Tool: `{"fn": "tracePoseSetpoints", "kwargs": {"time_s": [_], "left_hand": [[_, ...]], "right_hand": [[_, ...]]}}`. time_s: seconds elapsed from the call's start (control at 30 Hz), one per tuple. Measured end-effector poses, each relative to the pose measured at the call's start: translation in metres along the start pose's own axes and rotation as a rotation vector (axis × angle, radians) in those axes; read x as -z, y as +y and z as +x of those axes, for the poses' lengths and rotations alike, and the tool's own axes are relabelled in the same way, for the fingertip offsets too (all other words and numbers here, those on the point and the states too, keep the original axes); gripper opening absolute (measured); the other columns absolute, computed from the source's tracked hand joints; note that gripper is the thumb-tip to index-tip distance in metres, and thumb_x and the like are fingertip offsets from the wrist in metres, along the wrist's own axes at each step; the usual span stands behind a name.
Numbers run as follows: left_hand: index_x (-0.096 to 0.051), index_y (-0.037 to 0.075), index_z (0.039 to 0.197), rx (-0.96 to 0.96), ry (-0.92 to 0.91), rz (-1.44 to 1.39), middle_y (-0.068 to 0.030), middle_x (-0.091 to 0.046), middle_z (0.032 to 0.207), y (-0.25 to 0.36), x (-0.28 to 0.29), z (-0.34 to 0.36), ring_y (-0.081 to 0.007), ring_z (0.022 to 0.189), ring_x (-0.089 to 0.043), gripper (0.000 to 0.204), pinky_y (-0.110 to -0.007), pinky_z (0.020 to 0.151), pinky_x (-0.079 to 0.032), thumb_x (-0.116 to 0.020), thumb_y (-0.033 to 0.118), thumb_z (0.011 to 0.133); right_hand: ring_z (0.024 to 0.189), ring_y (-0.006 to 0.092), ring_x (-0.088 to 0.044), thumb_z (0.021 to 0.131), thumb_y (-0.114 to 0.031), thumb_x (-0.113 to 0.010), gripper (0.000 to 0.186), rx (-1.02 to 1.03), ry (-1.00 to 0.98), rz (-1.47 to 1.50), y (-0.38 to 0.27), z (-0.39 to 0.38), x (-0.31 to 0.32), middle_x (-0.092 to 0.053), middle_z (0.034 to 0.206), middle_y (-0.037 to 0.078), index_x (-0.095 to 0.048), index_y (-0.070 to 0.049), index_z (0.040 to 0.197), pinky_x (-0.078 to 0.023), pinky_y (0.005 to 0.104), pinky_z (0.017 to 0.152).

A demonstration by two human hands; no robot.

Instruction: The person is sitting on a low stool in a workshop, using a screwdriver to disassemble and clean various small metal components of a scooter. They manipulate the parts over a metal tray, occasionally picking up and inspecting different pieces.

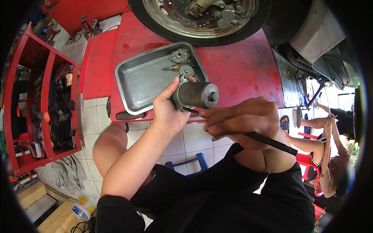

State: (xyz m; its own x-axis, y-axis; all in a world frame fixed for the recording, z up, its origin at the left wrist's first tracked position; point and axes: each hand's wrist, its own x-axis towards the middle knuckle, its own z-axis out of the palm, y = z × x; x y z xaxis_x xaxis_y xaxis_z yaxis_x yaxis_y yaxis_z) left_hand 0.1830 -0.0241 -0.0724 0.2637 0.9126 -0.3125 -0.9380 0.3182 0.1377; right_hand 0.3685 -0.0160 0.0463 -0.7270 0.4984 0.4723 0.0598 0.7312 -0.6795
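Motorcycle workshop; wheel [186, 24], red platform [243, 68], red rack [47, 89]

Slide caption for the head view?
Left hand grips a metal cylinder by a shallow tray; right hand holds a black rod up to it.

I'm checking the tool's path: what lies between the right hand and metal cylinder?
In the head view, the dark tool's slim end spans from right hand toward metal cylinder.

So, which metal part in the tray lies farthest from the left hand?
The lobed grey housing, in the far right corner of the tray; the brassy piece and round grey disc lie nearer the left hand.
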Motion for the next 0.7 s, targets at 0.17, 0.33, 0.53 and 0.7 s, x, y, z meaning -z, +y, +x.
{"fn": "tracePoseSetpoints", "kwargs": {"time_s": [0.17, 0.33, 0.53, 0.7], "left_hand": [[-0.057, 0.002, 0.120, -0.031, -0.001, 0.029, -0.0098, -0.067, 0.110, 0.001, 0.001, 0.000, -0.0246, 0.109, -0.062, 0.030, -0.041, 0.100, -0.046, -0.056, 0.024, 0.099], [-0.060, 0.002, 0.117, -0.061, -0.029, 0.076, -0.0102, -0.066, 0.112, 0.000, 0.004, 0.003, -0.0240, 0.109, -0.062, 0.028, -0.040, 0.100, -0.046, -0.055, 0.024, 0.100], [-0.062, 0.002, 0.115, 0.027, -0.059, 0.030, -0.0108, -0.066, 0.114, -0.003, 0.003, 0.003, -0.0258, 0.111, -0.061, 0.030, -0.042, 0.100, -0.045, -0.054, 0.026, 0.100], [-0.061, 0.003, 0.117, 0.056, -0.027, -0.016, -0.0131, -0.064, 0.119, 0.006, -0.010, 0.002, -0.0301, 0.112, -0.060, 0.035, -0.047, 0.103, -0.044, -0.054, 0.032, 0.099]], "right_hand": [[0.088, 0.0269, -0.076, 0.072, 0.000, -0.076, 0.016, 0.009, 0.030, 0.008, 0.003, -0.001, -0.002, -0.076, 0.089, 0.011, -0.073, -0.001, 0.088, -0.063, 0.0325, 0.070], [0.083, 0.0321, -0.075, 0.074, 0.002, -0.078, 0.019, 0.042, 0.049, 0.038, 0.004, -0.001, -0.003, -0.074, 0.084, 0.018, -0.070, 0.003, 0.090, -0.064, 0.0412, 0.075], [0.079, 0.0360, -0.075, 0.080, 0.001, -0.077, 0.016, 0.081, 0.052, 0.087, 0.015, 0.001, 0.005, -0.072, 0.077, 0.021, -0.067, 0.009, 0.090, -0.064, 0.0458, 0.074], [0.067, 0.0242, -0.073, 0.095, -0.021, -0.068, 0.030, 0.120, 0.261, 0.196, 0.012, -0.004, 0.017, -0.071, 0.071, 0.013, -0.068, 0.009, 0.092, -0.060, 0.0330, 0.063]]}}
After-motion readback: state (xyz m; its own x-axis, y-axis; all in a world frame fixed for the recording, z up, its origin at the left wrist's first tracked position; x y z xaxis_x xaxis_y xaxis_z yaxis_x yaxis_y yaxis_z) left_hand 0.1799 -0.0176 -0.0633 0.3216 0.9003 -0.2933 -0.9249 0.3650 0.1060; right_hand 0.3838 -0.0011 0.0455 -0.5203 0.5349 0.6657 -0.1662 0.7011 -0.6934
